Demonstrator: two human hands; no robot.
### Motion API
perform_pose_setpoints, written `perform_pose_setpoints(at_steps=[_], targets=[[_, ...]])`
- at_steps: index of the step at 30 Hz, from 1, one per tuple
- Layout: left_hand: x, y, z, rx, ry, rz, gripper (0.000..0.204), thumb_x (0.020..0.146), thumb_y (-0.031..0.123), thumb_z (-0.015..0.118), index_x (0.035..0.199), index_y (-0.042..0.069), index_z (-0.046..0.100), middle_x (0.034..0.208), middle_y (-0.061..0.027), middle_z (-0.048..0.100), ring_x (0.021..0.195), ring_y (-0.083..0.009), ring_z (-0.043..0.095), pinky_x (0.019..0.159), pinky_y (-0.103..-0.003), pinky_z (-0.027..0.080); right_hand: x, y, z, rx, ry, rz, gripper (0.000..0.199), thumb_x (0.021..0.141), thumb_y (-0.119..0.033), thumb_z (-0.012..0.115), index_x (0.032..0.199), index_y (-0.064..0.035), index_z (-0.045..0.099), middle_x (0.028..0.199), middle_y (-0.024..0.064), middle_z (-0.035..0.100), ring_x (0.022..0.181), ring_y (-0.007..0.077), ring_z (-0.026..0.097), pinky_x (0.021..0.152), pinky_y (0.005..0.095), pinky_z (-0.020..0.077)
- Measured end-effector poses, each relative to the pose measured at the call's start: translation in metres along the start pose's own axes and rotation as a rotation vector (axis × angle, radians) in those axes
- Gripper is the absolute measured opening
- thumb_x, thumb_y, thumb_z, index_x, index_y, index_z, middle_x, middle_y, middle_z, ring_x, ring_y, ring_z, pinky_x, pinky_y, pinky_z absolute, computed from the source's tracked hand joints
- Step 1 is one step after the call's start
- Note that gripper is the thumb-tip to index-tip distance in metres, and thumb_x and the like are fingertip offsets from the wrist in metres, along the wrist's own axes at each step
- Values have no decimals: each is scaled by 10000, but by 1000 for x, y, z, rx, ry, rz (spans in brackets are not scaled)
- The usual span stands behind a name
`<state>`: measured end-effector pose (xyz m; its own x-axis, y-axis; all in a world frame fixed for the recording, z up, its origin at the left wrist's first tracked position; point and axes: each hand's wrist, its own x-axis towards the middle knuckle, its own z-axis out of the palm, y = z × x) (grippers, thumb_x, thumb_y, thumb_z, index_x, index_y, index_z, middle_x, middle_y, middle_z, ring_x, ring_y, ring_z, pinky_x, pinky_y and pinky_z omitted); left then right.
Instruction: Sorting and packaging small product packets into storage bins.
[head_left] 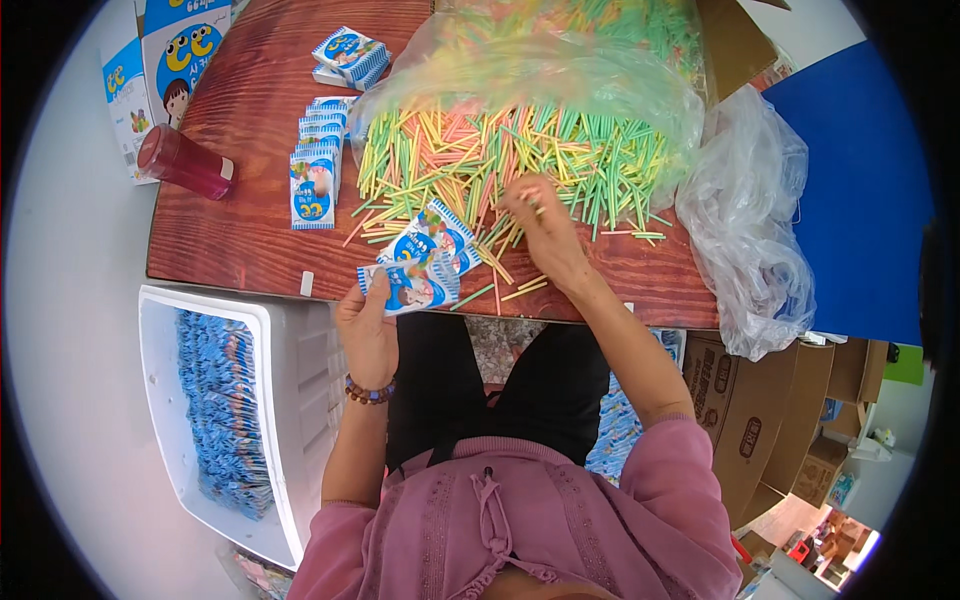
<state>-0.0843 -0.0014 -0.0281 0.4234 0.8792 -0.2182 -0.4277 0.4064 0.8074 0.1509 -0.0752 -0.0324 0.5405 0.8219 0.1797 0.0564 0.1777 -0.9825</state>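
Note:
My left hand (368,335) is closed on a small blue-and-white packet (412,284) at the table's front edge, thumb on its front. Behind it, partly covered, another such packet (437,232) lies against the loose sticks. My right hand (545,228) is at the near side of a wide heap of thin pink, yellow and green sticks (480,150). Its fingers are curled together, and short ends of sticks show between them. A few sticks lie scattered on the wood between my hands.
A clear plastic bag (540,75) covers the heap's back. Crumpled plastic (745,220) hangs over the right edge. Left on the table (240,250) are stacked packets (350,55), a packet row (315,185) and a pink bottle (187,163). A white bin (270,330) of packets stands below, cardboard boxes (760,420) at right.

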Motion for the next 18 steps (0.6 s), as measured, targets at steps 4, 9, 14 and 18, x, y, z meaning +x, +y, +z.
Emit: perform_pose_setpoints(at_steps=[4,9,14,18], targets=[[5,2,9,-67,-14,-24,214,966,170,554,995,-18,652,1001,-100,678,915,-160,653,832,-336,530,1,3,-5,-739,-129,-355,67,995,-101,432,973,-54,474,848,32,517,861,198,546,864,348,406],[12,0,33,-157,-97,-105,220,967,192,555,974,-2,659,1004,-85,682,902,-160,653,797,-318,525,17,-18,-7,544,149,-52,87,989,-152,477,948,-76,477,860,33,518,868,209,559,997,423,386],[22,-15,58,-153,-117,-121,188,958,184,573,983,22,665,967,-63,686,860,-133,650,708,-287,524,19,-43,4,962,221,-121,95,972,-169,514,968,-78,485,869,31,525,883,206,581,1063,473,352],[25,-20,69,-158,-116,-149,185,962,196,568,974,36,660,965,-57,685,850,-120,636,667,-263,500,10,-69,27,808,250,-245,98,973,-175,508,978,-83,476,873,32,515,882,212,594,1095,493,294]])
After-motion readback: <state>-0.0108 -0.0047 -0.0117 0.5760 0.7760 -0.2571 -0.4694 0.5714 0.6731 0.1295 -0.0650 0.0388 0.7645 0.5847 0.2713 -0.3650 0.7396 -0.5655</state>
